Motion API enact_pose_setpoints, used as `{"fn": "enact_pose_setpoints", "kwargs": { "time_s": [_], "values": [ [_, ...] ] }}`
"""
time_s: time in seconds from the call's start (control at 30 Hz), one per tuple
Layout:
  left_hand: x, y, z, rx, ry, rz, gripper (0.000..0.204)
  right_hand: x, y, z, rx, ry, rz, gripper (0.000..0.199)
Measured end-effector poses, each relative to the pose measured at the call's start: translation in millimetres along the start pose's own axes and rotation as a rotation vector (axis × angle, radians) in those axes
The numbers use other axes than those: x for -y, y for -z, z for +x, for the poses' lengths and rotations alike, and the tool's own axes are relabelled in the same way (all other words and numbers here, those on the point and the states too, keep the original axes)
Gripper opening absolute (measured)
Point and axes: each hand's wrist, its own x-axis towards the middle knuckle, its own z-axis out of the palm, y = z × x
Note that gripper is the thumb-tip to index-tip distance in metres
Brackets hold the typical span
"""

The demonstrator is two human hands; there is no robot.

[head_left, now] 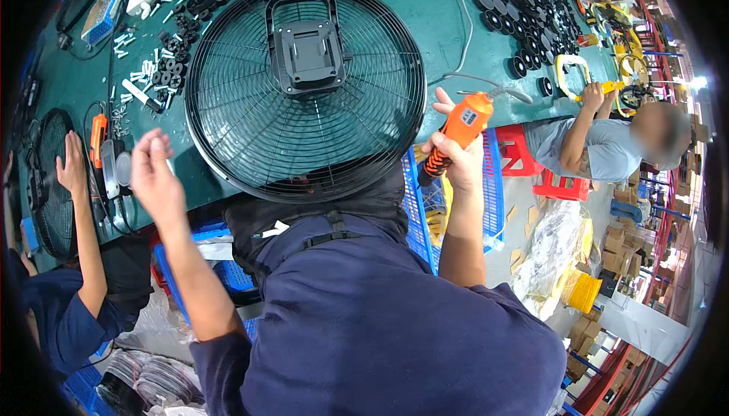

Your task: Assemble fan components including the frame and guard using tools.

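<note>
My right hand [458, 159] is clamped around an orange electric screwdriver [459, 129], raised just off the right rim of the round black fan guard [304, 89]. My left hand [154, 173] hovers open, fingers apart, holding nothing, over the near edge of the green counter [425, 6] left of the guard; it is motion-blurred.

The guard lies flat on the counter with a black motor mount and handle [307, 47] at its centre. Black round parts [524, 6] lie at far right, small white and black pieces [159, 59] at far left. A co-worker's hand [72, 165] rests on another guard [53, 180] at left, cut off by the frame; another person sits at right on a red stool [562, 186].

The guard's near rim is hidden behind my chest. The screwdriver's tip is hard to make out; its long axis runs from lower left to upper right, with the cord leaving its upper end.
</note>
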Motion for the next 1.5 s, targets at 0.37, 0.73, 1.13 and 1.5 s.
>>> {"fn": "enact_pose_setpoints", "kwargs": {
  "time_s": [0.37, 0.73, 1.13, 1.5],
  "values": [
    [2.9, -68.5, -66.9, -0.126, -0.161, 0.047, 0.023, -28.2, -13.9, 5.3, -0.013, -0.021, 0.058, 0.06],
    [-2.3, -70.4, -69.7, -0.138, -0.203, 0.174, 0.022, -23.8, -15.0, 6.1, -0.002, -0.012, 0.011, 0.061],
    [-3.1, -61.3, -68.7, -0.147, -0.174, 0.072, 0.022, -12.7, -4.9, -4.4, -0.031, -0.038, -0.121, 0.062],
    [-71.1, -35.7, -155.9, 0.381, 0.381, -0.642, 0.021, 66.2, -52.6, -46.9, 0.452, 0.319, 0.734, 0.044]
  ]
}}
